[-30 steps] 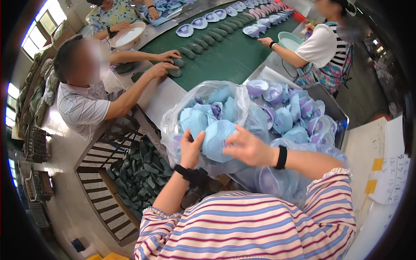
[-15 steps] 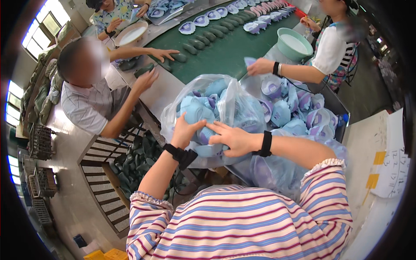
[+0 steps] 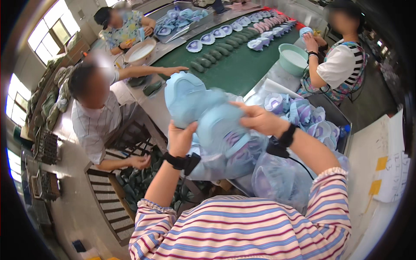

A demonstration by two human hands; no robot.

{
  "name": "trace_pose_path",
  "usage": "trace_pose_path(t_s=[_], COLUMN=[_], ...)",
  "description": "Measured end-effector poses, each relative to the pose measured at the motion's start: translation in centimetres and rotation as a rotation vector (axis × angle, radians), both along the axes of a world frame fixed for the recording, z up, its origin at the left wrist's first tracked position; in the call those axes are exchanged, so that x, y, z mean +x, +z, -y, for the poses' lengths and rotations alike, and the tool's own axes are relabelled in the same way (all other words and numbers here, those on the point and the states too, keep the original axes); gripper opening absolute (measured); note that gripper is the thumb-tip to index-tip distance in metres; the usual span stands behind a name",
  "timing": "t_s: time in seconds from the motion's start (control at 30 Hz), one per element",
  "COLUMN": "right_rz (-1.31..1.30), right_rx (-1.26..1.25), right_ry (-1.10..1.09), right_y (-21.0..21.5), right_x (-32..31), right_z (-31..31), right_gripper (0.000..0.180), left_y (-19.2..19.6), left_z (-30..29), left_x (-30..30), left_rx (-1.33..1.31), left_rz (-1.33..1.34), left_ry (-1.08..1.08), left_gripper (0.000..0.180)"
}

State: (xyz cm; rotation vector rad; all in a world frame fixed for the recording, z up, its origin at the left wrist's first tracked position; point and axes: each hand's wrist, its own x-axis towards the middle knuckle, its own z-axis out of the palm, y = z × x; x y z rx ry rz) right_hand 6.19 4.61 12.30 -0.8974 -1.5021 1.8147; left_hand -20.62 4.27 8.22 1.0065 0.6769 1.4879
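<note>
Above the clear plastic bag [image 3: 212, 167], several light blue moulded pieces are raised together, blurred by motion. One blue piece [image 3: 184, 93], rounded with a ridged edge, sticks up at the left of the bunch. Another blue piece [image 3: 221, 125], with purple showing on its lower side, hangs between my hands. My left hand [image 3: 180, 139] is closed on the bunch from below left, thumb against it. At its right side, my right hand [image 3: 262, 120] grips the bunch with bent fingers. Exactly which pieces each hand pinches is hard to make out.
More blue and purple pieces fill a metal tray [image 3: 344, 141] on the right. The green conveyor belt [image 3: 229, 80] carries rows of dark green, blue and pink pieces. Co-workers [image 3: 93, 112] sit left and right, beside basins [image 3: 292, 60]. A slatted crate [image 3: 106, 203] holds dark green pieces.
Both hands have risen out of the bag, lifting the blue pieces up with them, and my right hand has moved right. The left co-worker's near hand has dropped toward the crate.
</note>
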Motion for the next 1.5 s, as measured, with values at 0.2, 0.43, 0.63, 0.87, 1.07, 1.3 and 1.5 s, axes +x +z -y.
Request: trace_pose_path(t_s=[0.2,0.43,0.63,0.87,1.07,1.3,1.5], right_rz=[0.464,0.269,0.528,0.633,0.474,-0.066,-0.085], right_rx=[1.054,1.091,1.113,1.323,0.853,0.126,-0.005], right_ry=[-0.269,-0.022,-0.266,-0.364,-0.482,-0.683,-0.812], right_y=[0.1,4.1,3.6,1.2,1.4,0.3,2.8], right_x=[-2.5,-0.6,-1.9,-0.5,2.0,8.6,11.8], right_z=[3.8,2.5,1.2,2.1,-1.5,-4.6,-4.9], right_gripper=[0.010,0.012,0.011,0.013,0.012,0.017,0.013], left_y=[1.5,0.6,0.0,-0.6,-1.5,-5.7,-6.6], left_z=[-3.6,-6.0,-4.9,-8.0,-10.2,-24.8,-26.3], left_x=[0.2,-2.0,2.8,3.5,6.9,14.5,19.3], left_rx=[0.002,0.048,0.133,0.183,0.280,-0.273,-0.028], left_rz=[0.332,0.167,0.164,0.415,-0.367,-0.159,-1.210], left_ry=[0.057,-0.414,-0.423,-0.492,-0.568,-0.352,-0.222], left_gripper=[0.034,0.039,0.041,0.039,0.046,0.027,0.070])
